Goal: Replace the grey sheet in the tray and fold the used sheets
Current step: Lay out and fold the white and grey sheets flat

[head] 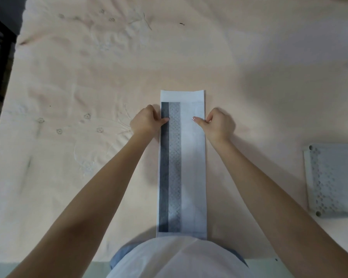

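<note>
Used sheet (182, 167), folded into 1 long narrow strip at centre of the cloth-covered table (88, 77), pinched at its far edges by left hand (146, 121) and right hand (219, 124); crosswise folds outstanding; tray (333, 180) at right.

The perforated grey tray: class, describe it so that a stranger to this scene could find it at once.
Start from the wide peach cloth that covers the surface, and look to its right edge, beyond the person's right hand. There lies the perforated grey tray, partly cut off by the frame. Unlike the long folded sheet in the middle, it is rigid and full of holes.
</note>
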{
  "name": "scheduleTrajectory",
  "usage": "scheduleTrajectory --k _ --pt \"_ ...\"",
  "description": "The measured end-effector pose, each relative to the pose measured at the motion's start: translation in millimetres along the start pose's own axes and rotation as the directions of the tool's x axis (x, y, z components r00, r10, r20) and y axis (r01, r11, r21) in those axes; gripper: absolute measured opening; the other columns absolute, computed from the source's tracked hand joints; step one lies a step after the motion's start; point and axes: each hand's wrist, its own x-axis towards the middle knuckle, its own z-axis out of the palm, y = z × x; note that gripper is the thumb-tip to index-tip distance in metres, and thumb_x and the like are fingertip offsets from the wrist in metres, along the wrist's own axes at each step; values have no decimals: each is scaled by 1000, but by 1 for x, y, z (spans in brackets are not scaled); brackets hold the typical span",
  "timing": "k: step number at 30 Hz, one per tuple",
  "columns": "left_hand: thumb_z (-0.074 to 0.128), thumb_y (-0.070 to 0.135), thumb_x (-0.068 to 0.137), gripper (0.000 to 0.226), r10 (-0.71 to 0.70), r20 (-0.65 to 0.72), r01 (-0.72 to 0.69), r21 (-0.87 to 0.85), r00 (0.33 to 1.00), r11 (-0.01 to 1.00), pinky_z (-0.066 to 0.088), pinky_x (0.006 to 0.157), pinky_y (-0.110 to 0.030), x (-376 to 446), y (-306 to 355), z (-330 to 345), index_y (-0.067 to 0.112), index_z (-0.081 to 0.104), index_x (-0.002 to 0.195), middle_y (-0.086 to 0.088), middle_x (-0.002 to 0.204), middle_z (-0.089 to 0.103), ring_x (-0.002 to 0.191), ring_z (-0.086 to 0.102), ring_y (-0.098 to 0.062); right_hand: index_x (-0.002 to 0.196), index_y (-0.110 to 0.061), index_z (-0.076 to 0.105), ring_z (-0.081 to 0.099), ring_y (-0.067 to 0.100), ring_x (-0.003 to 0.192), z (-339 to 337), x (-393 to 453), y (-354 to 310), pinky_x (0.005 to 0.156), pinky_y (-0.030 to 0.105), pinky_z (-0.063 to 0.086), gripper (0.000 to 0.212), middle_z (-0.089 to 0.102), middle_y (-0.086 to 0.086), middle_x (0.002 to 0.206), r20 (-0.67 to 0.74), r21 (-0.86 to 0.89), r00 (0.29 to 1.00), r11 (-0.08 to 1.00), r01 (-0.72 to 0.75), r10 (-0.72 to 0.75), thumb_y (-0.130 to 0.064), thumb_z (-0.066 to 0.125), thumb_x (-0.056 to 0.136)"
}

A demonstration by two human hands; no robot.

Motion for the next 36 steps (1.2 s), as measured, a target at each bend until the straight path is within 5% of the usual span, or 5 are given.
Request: scheduleTrajectory --k 8,15,20,30,36 --pt "52 22 90 24 380 -39 -366 190 924 911 41 69 -37 -27 34 5 4 55 106 -13 111 56 103 51 -30 64 0 56 58 30 58 -11 -67 -10 54 25 18 27 60 16 64 -112 157 987 978 135 -118 -16 70 80" --pt "53 66 81 80 272 61 -276 353 960 894 42 88 -40 -44 60 21 8 38 134 -15 135 40 122 39 -32 64 -17 36 47 21 66 -8 -143 9 60 27 31 41 35 -4 61 288 78 953 990 -116 89 -42 62 84" --pt "51 69 80 87 218 90 -235 453 972 860 38 97 -39 -52 70 24 9 30 140 -14 144 31 129 32 -31 129 -10 40 58 25 108 -5 -170 10 87 34 46 58 58 7 118 394 -67 893 976 -208 218 -47 58 88" --pt "49 67 81 84 241 106 -262 484 965 835 36 97 -37 -67 69 26 9 31 138 -12 140 32 127 33 -29 119 -5 42 53 29 110 -6 -194 -1 88 34 46 51 43 13 125 320 33 912 959 -281 256 -33 67 85" --pt "48 58 87 72 285 88 -294 431 954 853 36 98 -39 -70 63 28 6 35 135 -13 137 35 125 35 -30 119 -9 41 55 18 91 -3 -200 6 74 30 44 50 50 0 96 454 207 849 895 -395 270 -33 68 84"
